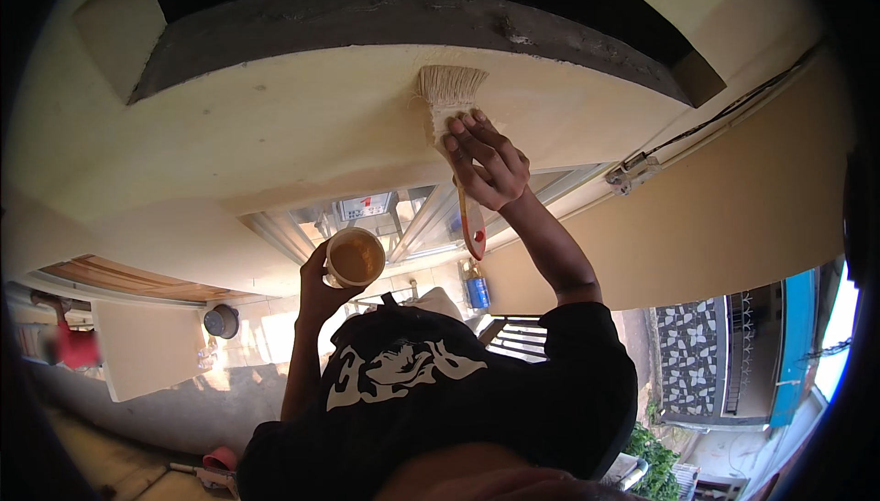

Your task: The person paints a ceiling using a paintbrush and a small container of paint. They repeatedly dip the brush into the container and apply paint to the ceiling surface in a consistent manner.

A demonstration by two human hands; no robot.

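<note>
Right hand (492,164): raised at upper centre; closed around a paintbrush (441,125), with fingertips laid over the base of its head and handle emerging below the palm.
Paintbrush: positioned just below the grey ledge (339,24); fanned at the bristles (451,85), pointing toward the ledge and apparently lying against the cream wall (275,130); coated pale at the collar; slanted down to a wooden handle (472,217), red toward the end and pierced by a hole.
Cream wall: uneven in tone near the bristles; marked by small spots farther left; bordered above by the ledge, with a black recess beyond.
Left hand (322,288): held lower and to the left, well apart from the paintbrush; wrapped around the left and lower side of a round tub (356,231).
Tub: pale at the rim; turned with mouth toward the camera; containing tan paint (356,261), at a depth impossible to tell.
Clothing: black T-shirt (412,391) with a pale printed design.
Below and behind: framed window near the tub; blue can (478,292) right of it; dark bucket (221,320) to the left.
Far right: cable (724,116) running to a small box (632,172); patterned black-and-white panel (687,354); green plants (653,455) lower down.
</note>
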